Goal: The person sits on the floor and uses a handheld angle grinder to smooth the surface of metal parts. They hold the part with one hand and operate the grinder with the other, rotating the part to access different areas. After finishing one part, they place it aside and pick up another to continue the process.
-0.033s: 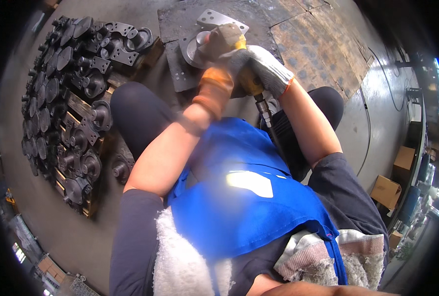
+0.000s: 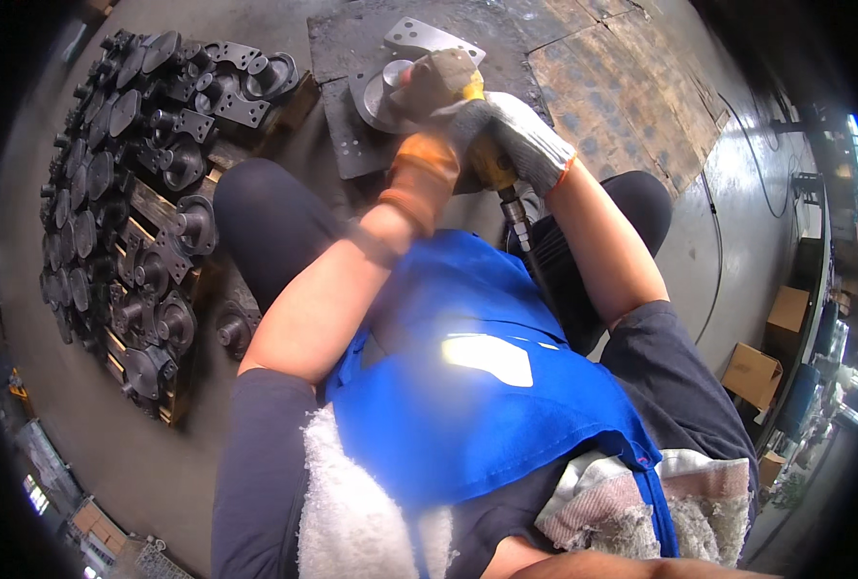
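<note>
Both my gloved hands hold a yellow air-powered hand tool (image 2: 492, 166) over a metal part on the dark work surface. My left hand (image 2: 435, 95), in a dirty glove with an orange cuff, is closed round its far end. My right hand (image 2: 512, 133), in a white knit glove with grey-coated fingers, wraps its body. A metal coupling (image 2: 516, 214) and dark hose run from the tool toward my lap. Beneath my left hand is a grey steel plate with a round boss (image 2: 375, 101). The tool's working tip is hidden by my glove and blur.
A steel plate with holes (image 2: 427, 37) lies just beyond my hands. On the left, a wooden pallet (image 2: 190, 294) carries many similar steel parts (image 2: 125, 114). Worn boards (image 2: 622, 92) lie at the far right. A cable (image 2: 717, 251) crosses the floor near cardboard boxes (image 2: 752, 374).
</note>
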Available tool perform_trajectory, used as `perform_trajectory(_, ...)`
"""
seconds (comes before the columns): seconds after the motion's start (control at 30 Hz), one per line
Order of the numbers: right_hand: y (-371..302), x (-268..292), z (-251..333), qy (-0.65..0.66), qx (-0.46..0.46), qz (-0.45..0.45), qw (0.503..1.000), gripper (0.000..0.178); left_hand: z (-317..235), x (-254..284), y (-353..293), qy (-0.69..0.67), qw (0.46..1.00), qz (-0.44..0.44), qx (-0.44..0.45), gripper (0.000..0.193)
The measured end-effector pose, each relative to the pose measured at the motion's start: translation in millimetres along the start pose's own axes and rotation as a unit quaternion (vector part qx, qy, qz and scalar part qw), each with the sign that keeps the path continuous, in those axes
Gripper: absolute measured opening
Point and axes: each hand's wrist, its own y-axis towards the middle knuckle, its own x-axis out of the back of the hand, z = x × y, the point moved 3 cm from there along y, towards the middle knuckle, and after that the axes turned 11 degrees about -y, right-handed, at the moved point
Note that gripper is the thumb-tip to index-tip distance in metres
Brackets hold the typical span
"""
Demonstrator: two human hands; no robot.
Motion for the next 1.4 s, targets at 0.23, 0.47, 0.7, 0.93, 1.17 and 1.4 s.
perform_trajectory(0.23,-28.2,-4.3,-12.1,-0.037,0.112,0.033,0.993,0.030,-15.7,-35.5,-7.3,-0.104,0.991,0.040,0.076,0.033)
perform_trajectory(0.47,-36.7,-25.0,17.4,0.332,-0.234,0.018,0.914,0.034,-27.4,-22.0,-32.9,0.075,0.988,0.131,0.030,0.033)
perform_trajectory(0.7,-22.9,-36.8,8.5,0.205,-0.261,0.071,0.940,0.034,14.8,-87.7,-60.9,0.153,0.971,0.179,0.038,0.028)
perform_trajectory(0.93,-20.2,-41.2,1.4,0.146,-0.346,0.072,0.924,0.034,-3.4,-43.8,-47.4,0.051,0.987,0.112,0.099,0.028)
perform_trajectory(1.17,-7.8,-30.6,63.5,0.246,-0.297,-0.003,0.923,0.032,7.6,-50.3,-61.5,0.123,0.989,0.077,0.016,0.026)
perform_trajectory(1.4,-20.2,-31.1,28.7,0.234,-0.268,0.023,0.934,0.032,0.6,-34.2,-55.9,0.051,0.998,0.025,0.024,0.025)
